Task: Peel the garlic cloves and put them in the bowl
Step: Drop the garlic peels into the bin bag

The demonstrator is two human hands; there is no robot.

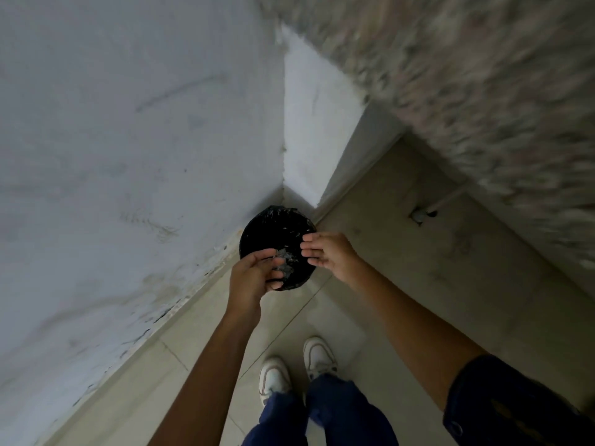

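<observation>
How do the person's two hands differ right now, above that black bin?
The left hand holds a clump of pale, papery scraps, blurred, in its cupped fingers; the right hand holds nothing. The left hand's fingers curl round the scraps, while the right hand's fingers are straight and loosely spread. The left hand is nearer the wall, the right nearer the open floor. Both are bare and hang over the black-lined bin in the corner.

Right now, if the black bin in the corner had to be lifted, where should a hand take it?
Probably at the near rim of the bin, from above: it stands upright on the floor with walls behind it, so only the front is reachable.
</observation>
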